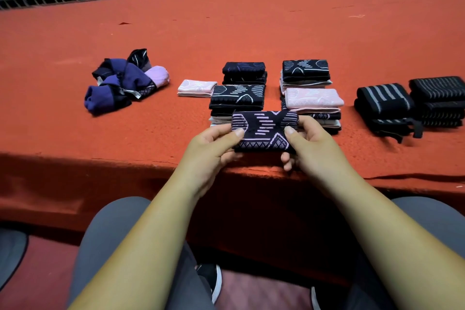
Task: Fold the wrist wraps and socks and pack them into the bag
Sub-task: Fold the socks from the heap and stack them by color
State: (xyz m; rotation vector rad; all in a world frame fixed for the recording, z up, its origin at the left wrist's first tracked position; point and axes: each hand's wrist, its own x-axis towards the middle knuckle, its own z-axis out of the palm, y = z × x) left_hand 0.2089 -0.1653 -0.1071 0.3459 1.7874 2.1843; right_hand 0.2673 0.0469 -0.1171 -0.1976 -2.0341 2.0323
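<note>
Holding a folded dark sock (264, 131) with a lilac pattern by its two short ends, just above the near edge of the red desk (226, 33) and in front of the folded stacks. Looks like the tail end of the folding step for this one piece: already doubled into a flat, neat block, not yet set down.

Pinched at the left end by the left grip (216, 143), thumb on top and fingers curled beneath. Pinched at the right end by the right grip (312, 141) in the same manner, thumb flat on the pattern, fingers tucked under. Both forearms reaching forward from the lap, wrists roughly level, palms turned toward each other.

Calls next, most likely, for laying the block on one of the piles just behind it: the near left stack (237, 98), topped by a dark sock of similar pattern, or the near right stack (314, 100), topped by a pink one. Needs a level drop so as not to tip the pile. After that, probably a reach far left for the loose heap (125, 80) of purple and dark socks, unfolded and well apart from the stacks.

Wrist wraps (385, 103) already bundled in two dark striped piles at the right. No bag anywhere in view, so packing apparently not yet begun.
</note>
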